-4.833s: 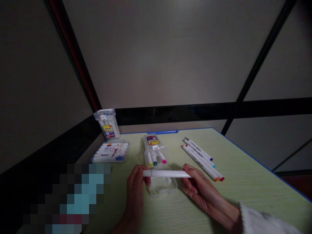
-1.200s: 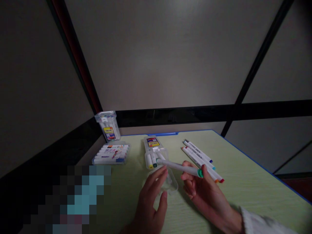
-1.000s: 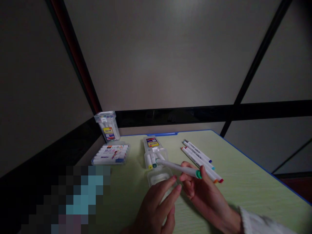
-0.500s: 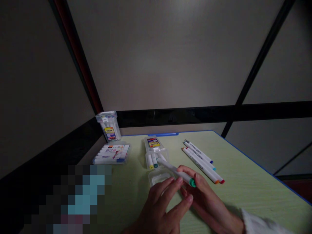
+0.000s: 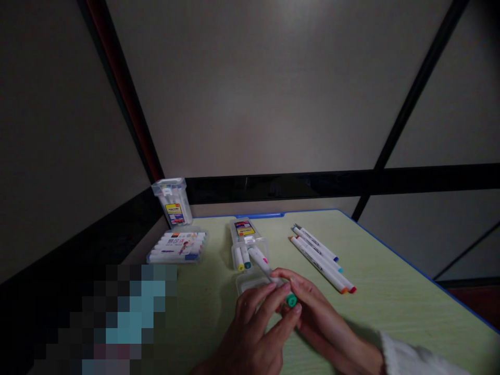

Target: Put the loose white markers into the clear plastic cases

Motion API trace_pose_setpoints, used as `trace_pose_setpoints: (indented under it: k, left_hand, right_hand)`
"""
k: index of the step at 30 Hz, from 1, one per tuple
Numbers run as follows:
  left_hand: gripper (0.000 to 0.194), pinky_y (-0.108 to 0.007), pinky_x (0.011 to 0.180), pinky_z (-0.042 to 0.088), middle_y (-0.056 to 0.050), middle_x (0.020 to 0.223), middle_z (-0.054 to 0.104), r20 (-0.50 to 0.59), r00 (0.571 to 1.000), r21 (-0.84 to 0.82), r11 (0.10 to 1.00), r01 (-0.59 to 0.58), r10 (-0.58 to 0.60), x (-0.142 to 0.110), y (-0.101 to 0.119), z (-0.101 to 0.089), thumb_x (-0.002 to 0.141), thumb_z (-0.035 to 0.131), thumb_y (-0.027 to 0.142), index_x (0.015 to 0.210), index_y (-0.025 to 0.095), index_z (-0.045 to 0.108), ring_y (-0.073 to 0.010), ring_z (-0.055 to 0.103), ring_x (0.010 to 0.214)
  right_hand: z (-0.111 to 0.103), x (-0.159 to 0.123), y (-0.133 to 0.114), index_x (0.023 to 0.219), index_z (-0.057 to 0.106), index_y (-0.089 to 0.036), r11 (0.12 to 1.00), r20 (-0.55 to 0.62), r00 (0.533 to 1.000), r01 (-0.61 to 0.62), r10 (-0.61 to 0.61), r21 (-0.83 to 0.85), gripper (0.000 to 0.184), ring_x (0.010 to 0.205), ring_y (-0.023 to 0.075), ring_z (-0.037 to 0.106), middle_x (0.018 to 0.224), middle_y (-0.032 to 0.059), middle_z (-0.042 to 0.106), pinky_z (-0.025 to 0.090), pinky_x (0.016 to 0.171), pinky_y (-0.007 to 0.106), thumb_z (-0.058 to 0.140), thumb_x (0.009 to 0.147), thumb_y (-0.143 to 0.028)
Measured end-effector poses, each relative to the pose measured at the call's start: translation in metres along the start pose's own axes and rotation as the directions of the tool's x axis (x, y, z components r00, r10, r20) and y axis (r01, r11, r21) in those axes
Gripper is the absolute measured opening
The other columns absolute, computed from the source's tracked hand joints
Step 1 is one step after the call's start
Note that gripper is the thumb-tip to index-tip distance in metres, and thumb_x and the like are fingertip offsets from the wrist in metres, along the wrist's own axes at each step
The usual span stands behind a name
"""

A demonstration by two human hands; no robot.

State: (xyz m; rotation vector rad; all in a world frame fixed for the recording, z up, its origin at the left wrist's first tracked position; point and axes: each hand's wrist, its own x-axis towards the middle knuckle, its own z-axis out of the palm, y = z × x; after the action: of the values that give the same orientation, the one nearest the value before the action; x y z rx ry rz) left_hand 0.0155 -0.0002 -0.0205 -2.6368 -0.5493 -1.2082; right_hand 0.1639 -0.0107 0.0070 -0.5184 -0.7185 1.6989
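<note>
On the light green table with blue edge, and taking the green end of the held marker as the clock centre, a clear plastic case with yellow label stands upright at about 10 o'clock, well apart, with white markers inside. Nearer to the person, also around 10 o'clock, a flat clear case of white markers lies on the table. At 11 o'clock there is an open clear plastic case, lying with its mouth towards the person; from it show a yellow-ended marker, a teal-ended marker and a pink-ended marker. A clear plastic lid is just before this mouth, partly hidden by the left hand. This hand is at 8 o'clock, its fingers bent and partly apart, with fingertips and thumb around the green end; whether they grip it, I cannot tell. The white marker with green end slants between both hands, its far part pointing to the open case. The right hand, at 4 o'clock, has its fingers closed around the marker body. At 1 o'clock, white markers with blue, light blue, orange and red ends lie slanted, side by side.
</note>
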Motion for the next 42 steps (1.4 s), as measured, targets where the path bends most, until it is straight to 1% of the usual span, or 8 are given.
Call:
trace_pose_setpoints:
  k: [6, 11, 15, 19, 24, 33, 38, 42]
  left_hand:
    - [0.049, -0.038, 0.093, 0.04, -0.013, 0.124, 0.05, -0.015, 1.0, -0.023, 1.0, 0.002, -0.002, 0.004, 0.001, -0.003, 0.076, 0.035, 0.001, 0.122, 0.014, 0.048, -0.0243, 0.039, 0.121]
    - [0.053, -0.037, 0.092, 0.041, -0.013, 0.121, 0.053, 0.004, 1.0, -0.014, 0.999, 0.029, -0.029, 0.009, 0.002, -0.008, 0.073, 0.036, -0.003, 0.121, 0.014, 0.048, -0.0228, 0.043, 0.118]
    - [0.051, -0.037, 0.091, 0.042, -0.014, 0.121, 0.053, 0.044, 0.995, -0.006, 0.996, 0.09, -0.09, 0.012, 0.004, -0.013, 0.075, 0.037, -0.002, 0.122, 0.015, 0.049, -0.0234, 0.046, 0.115]
    - [0.053, -0.037, 0.092, 0.042, -0.014, 0.124, 0.051, 0.068, 0.989, -0.013, 0.991, 0.132, -0.131, 0.012, 0.005, -0.015, 0.074, 0.038, -0.002, 0.124, 0.015, 0.048, -0.0238, 0.045, 0.116]
    - [0.056, -0.038, 0.094, 0.041, -0.013, 0.133, 0.043, 0.086, 0.978, -0.046, 0.98, 0.193, -0.188, 0.01, 0.004, -0.013, 0.074, 0.039, -0.003, 0.125, 0.017, 0.046, -0.0238, 0.042, 0.119]
    - [0.061, -0.042, 0.096, 0.04, -0.013, 0.136, 0.038, 0.106, 0.962, -0.048, 0.965, 0.256, -0.25, 0.006, 0.001, -0.008, 0.069, 0.038, -0.006, 0.126, 0.016, 0.043, -0.0247, 0.037, 0.122]
    - [0.059, -0.042, 0.097, 0.039, -0.013, 0.138, 0.036, 0.141, 0.941, -0.012, 0.95, 0.311, -0.306, 0.005, -0.002, -0.005, 0.074, 0.037, -0.004, 0.131, 0.014, 0.037, -0.0245, 0.035, 0.125]
    - [0.06, -0.042, 0.097, 0.039, -0.013, 0.138, 0.037, 0.144, 0.924, 0.009, 0.934, 0.358, -0.355, 0.002, -0.002, -0.002, 0.077, 0.037, -0.001, 0.134, 0.015, 0.033, -0.0242, 0.035, 0.125]
  right_hand:
    - [0.0, 0.002, 0.001, 0.086, 0.072, -0.018, 0.998, -0.03, 0.999, -0.012, 0.014, 0.066, 0.018, 0.064, 0.0091, 0.061, 0.079, 0.0022, 0.071, 0.048, 0.056, 0.015, 0.073, 0.07, -0.027]
    - [-0.003, 0.002, 0.001, 0.093, 0.07, -0.017, 0.995, -0.03, 0.998, -0.049, 0.051, 0.084, 0.021, 0.071, 0.0098, 0.063, 0.091, 0.0038, 0.071, 0.05, 0.058, 0.015, 0.07, 0.074, -0.025]
    - [-0.006, 0.002, 0.001, 0.097, 0.069, -0.016, 0.996, -0.012, 0.998, -0.054, 0.055, 0.077, 0.025, 0.061, 0.0072, 0.061, 0.085, 0.0035, 0.07, 0.049, 0.055, 0.014, 0.068, 0.075, -0.027]
    - [-0.005, 0.002, 0.0, 0.1, 0.067, -0.015, 0.994, 0.002, 0.998, -0.062, 0.062, 0.087, 0.029, 0.063, 0.0078, 0.062, 0.084, 0.0041, 0.07, 0.049, 0.056, 0.014, 0.069, 0.074, -0.027]
    - [-0.004, 0.0, -0.001, 0.102, 0.066, -0.016, 0.988, 0.034, 0.996, -0.089, 0.086, 0.13, 0.027, 0.065, 0.0086, 0.063, 0.08, 0.0034, 0.071, 0.049, 0.055, 0.014, 0.068, 0.076, -0.026]
    - [-0.002, -0.001, 0.0, 0.109, 0.063, -0.018, 0.982, 0.046, 0.991, -0.128, 0.122, 0.138, 0.033, 0.076, 0.0099, 0.063, 0.095, 0.0057, 0.07, 0.05, 0.057, 0.015, 0.067, 0.077, -0.027]
    - [-0.001, -0.001, -0.001, 0.113, 0.061, -0.018, 0.983, 0.066, 0.989, -0.139, 0.132, 0.122, 0.036, 0.079, 0.0109, 0.063, 0.094, 0.0061, 0.07, 0.049, 0.059, 0.016, 0.065, 0.079, -0.027]
    - [-0.003, 0.0, 0.0, 0.115, 0.06, -0.018, 0.985, 0.078, 0.988, -0.14, 0.133, 0.1, 0.039, 0.088, 0.0139, 0.062, 0.104, 0.0081, 0.067, 0.049, 0.063, 0.019, 0.065, 0.078, -0.028]
